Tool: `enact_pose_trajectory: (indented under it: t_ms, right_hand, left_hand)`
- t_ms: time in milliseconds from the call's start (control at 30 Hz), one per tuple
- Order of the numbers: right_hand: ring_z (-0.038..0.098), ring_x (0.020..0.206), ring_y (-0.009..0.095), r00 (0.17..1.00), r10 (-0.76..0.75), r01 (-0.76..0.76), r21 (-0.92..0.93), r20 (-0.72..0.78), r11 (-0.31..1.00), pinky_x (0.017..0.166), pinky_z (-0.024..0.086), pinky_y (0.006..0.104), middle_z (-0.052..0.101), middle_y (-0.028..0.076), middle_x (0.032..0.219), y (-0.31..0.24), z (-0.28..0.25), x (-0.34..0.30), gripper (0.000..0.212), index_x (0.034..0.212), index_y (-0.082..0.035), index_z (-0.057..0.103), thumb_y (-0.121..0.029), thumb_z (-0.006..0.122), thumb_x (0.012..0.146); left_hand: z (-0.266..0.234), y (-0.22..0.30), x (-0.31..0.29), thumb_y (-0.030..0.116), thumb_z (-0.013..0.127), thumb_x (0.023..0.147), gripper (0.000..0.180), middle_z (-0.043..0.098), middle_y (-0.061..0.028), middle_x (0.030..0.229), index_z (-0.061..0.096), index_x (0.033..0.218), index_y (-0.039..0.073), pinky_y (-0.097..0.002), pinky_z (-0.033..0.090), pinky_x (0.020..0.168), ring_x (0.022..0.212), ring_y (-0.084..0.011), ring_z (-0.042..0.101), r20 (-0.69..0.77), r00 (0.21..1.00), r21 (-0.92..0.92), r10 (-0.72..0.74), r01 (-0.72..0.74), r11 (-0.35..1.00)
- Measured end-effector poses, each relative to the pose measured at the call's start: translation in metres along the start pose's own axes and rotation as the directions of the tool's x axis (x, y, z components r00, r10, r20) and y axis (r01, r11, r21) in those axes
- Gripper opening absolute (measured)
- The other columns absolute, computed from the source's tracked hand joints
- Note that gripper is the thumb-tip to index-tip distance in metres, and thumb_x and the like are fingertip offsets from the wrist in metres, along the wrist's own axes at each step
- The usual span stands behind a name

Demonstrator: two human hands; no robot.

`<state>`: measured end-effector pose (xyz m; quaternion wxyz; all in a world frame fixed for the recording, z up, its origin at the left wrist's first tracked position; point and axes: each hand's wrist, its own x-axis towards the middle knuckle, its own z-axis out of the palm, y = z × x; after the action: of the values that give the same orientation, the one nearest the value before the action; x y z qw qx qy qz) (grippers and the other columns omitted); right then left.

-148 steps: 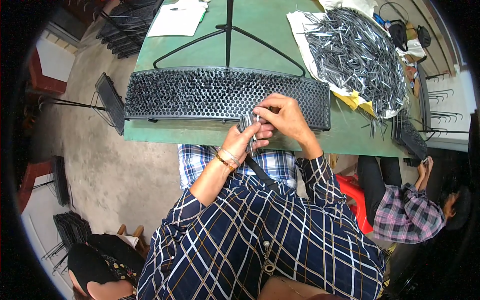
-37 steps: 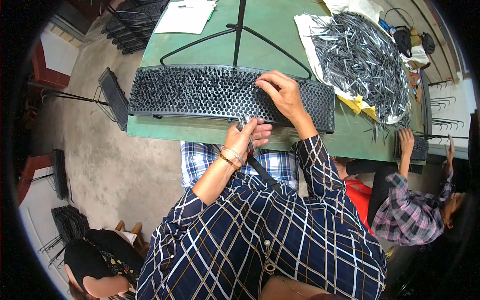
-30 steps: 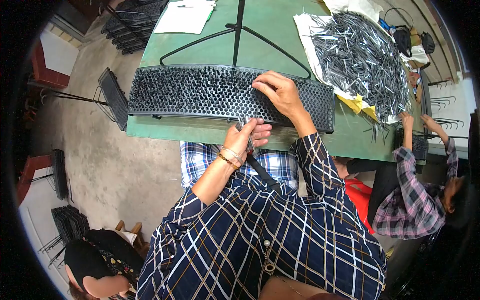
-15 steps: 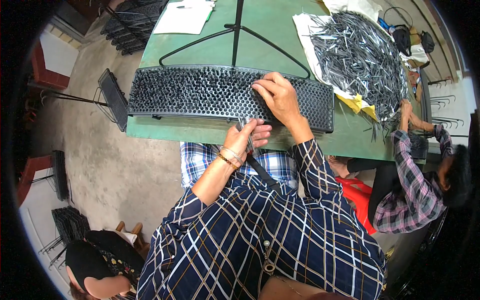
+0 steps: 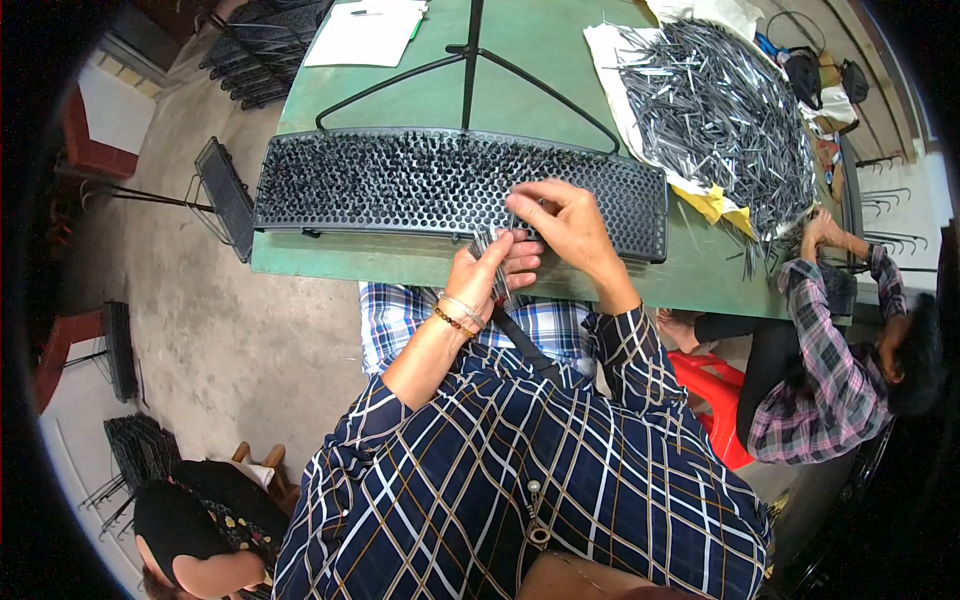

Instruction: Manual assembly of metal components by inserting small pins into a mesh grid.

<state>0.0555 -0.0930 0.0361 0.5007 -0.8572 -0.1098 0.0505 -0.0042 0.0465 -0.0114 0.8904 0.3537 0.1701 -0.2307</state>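
A long black perforated rack [image 5: 610,200] lies across the near part of the green table, with a black metal stand frame [image 5: 470,85] joined at its far side. Dark thin pieces poke up from its holes over the left and middle; toward the right end the holes look bare. Just below the near edge, my left hand [image 5: 487,268] is closed around a bundle of thin dark strips [image 5: 484,243]. My right hand [image 5: 572,225] hovers over the rack right of its middle, thumb and forefinger pinched and slightly blurred; whatever lies between them is hidden.
A large heap of dark strips [image 5: 715,110] covers a pale sack on the right. White papers [image 5: 365,35] lie far left. Another person [image 5: 830,350] works at the right beside a red stool [image 5: 715,400]; one more [image 5: 215,520] is lower left. Black racks [image 5: 265,55] stack on the floor.
My right hand has drawn back from the rack's surface, toward me and nearer my left hand. My left hand stays put with its bundle. The other person's hands at right shifted slightly.
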Motion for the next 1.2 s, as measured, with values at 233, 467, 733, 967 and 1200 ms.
enact_pose_trajectory:
  t_ms: [233, 467, 733, 967, 1200]
  right_hand:
    - [0.054, 0.064, 0.005, 0.982, -0.006, 0.032, 0.135, -0.189, 0.990, 0.056, 0.043, 0.0204, 0.065, 0.003, 0.077, 0.010, -0.007, 0.003, 0.014, 0.090, 0.000, 0.068, -0.011, 0.067, 0.082]
    - [0.059, 0.066, 0.013, 0.837, -0.377, 0.335, -0.172, -0.397, 0.926, 0.057, 0.046, 0.0233, 0.065, 0.008, 0.083, 0.018, 0.001, 0.023, 0.009, 0.088, 0.000, 0.066, -0.005, 0.065, 0.081]
    - [0.063, 0.070, 0.022, 0.726, -0.591, 0.450, -0.407, -0.352, 0.795, 0.060, 0.049, 0.0297, 0.065, 0.010, 0.082, 0.022, 0.004, 0.026, 0.009, 0.086, -0.001, 0.064, -0.003, 0.066, 0.078]
    - [0.063, 0.072, 0.025, 0.680, -0.655, 0.474, -0.483, -0.331, 0.736, 0.063, 0.050, 0.0319, 0.065, 0.010, 0.081, 0.022, 0.005, 0.026, 0.010, 0.085, -0.001, 0.064, -0.003, 0.067, 0.076]
    - [0.063, 0.073, 0.025, 0.666, -0.673, 0.468, -0.522, -0.322, 0.713, 0.064, 0.050, 0.0324, 0.065, 0.009, 0.081, 0.022, 0.007, 0.025, 0.010, 0.084, -0.002, 0.064, -0.003, 0.068, 0.075]
  left_hand:
    - [0.004, -0.004, -0.002, 0.017, 0.051, 0.092, 0.028, 0.064, -0.0169, 0.100, 0.053, 0.112, -0.003, -0.0261, 0.054, 0.063, 0.080, -0.0160, 0.064, 0.050, 0.995, 0.024, -0.088, 0.087, 0.996]
    - [-0.001, -0.005, 0.001, 0.005, 0.051, 0.088, 0.028, 0.061, -0.0208, 0.107, 0.050, 0.113, -0.006, -0.0258, 0.054, 0.067, 0.084, -0.0175, 0.063, 0.130, 0.971, 0.039, -0.203, 0.200, 0.979]
    - [0.000, 0.000, -0.006, 0.011, 0.047, 0.091, 0.023, 0.061, -0.0167, 0.107, 0.052, 0.112, 0.002, -0.0441, 0.051, 0.086, 0.096, -0.0244, 0.062, 0.112, 0.942, 0.020, -0.318, 0.318, 0.948]
    - [0.002, 0.004, -0.007, 0.018, 0.048, 0.093, 0.024, 0.062, -0.0118, 0.103, 0.052, 0.114, 0.007, -0.0375, 0.053, 0.078, 0.091, -0.0208, 0.062, 0.113, 0.931, 0.044, -0.347, 0.344, 0.938]
    - [-0.006, -0.003, -0.003, 0.018, 0.052, 0.092, 0.028, 0.063, -0.0104, 0.100, 0.052, 0.115, 0.003, -0.0237, 0.050, 0.065, 0.082, -0.0120, 0.060, 0.149, 0.958, 0.154, -0.244, 0.222, 0.963]
